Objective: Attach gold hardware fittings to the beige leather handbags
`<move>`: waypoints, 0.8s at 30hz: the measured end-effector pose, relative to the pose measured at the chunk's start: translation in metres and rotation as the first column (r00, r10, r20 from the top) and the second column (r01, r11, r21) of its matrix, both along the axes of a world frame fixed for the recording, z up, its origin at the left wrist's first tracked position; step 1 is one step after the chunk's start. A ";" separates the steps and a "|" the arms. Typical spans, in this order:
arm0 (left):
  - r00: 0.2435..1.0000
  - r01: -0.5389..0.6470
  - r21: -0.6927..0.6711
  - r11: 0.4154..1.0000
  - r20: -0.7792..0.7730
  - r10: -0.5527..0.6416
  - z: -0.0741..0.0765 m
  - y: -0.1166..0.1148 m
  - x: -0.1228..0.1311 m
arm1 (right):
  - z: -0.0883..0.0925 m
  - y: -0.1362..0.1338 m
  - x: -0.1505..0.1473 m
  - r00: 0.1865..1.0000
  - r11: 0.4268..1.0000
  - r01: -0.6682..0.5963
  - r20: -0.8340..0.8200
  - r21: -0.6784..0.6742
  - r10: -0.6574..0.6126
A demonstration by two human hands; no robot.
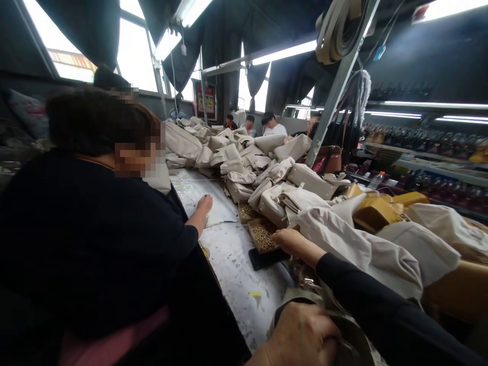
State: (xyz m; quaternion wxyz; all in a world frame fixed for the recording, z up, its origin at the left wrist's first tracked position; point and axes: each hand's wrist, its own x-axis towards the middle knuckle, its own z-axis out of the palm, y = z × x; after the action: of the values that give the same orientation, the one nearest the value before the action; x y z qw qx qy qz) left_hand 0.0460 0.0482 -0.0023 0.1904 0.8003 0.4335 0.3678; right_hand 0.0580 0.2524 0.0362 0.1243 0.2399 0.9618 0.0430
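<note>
My left hand [299, 330] is closed at the bottom of the head view. Its fingers wrap round a beige bag strap [292, 295], which curves up beyond them. My right hand [292, 241] reaches forward in a black sleeve. Its bunched fingertips are at the right rim of a small cardboard box [251, 235] filled with tiny brass-coloured studs [264, 237]. Whatever those fingertips hold, if anything, is too small to make out. Under the box's near side lies a flat black phone-like object [263, 258].
Many beige bags [312, 195] are heaped along the table [232, 269]. A second box of studs [247, 212] stands behind the first. To the left sits a co-worker [95, 229], one hand [205, 204] on the table. Yellow bags [377, 211] and a metal post [341, 86] stand right.
</note>
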 end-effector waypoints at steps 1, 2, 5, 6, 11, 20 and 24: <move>1.000 -0.002 -0.019 1.000 0.011 0.002 -0.002 0.000 -0.001 | -0.006 0.001 0.001 1.000 1.000 0.001 0.009 0.005 -0.001; 1.000 0.003 -0.037 0.999 0.023 -0.002 -0.003 0.001 -0.003 | -0.012 0.002 0.002 1.000 1.000 -0.001 0.018 0.011 0.001; 0.997 0.051 -0.070 0.996 0.056 -0.048 -0.002 0.002 -0.004 | -0.022 0.006 0.010 0.999 0.999 -0.018 0.040 0.029 0.017; 0.996 0.064 -0.078 0.995 0.064 -0.059 -0.001 0.002 -0.004 | -0.022 0.009 0.013 0.999 0.999 -0.022 0.042 0.036 0.020; 0.973 -0.025 -0.221 0.975 0.219 0.074 0.013 0.001 -0.008 | -0.008 0.033 0.034 1.000 0.998 0.023 0.012 0.060 -0.024; 0.824 -0.054 -0.523 0.851 0.457 0.333 0.023 0.009 -0.020 | -0.004 0.068 0.045 0.987 0.987 0.162 -0.013 -0.017 -0.162; 0.792 -0.062 -0.556 0.829 0.478 0.380 0.016 0.006 -0.017 | -0.006 0.065 0.016 0.992 0.989 0.125 -0.019 -0.075 -0.127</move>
State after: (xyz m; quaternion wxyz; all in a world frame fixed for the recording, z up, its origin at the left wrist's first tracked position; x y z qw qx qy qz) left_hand 0.0287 0.0545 0.0134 0.4705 0.5139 0.5321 0.4810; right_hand 0.0738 0.3178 0.0307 0.1243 0.2957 0.9471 -0.0035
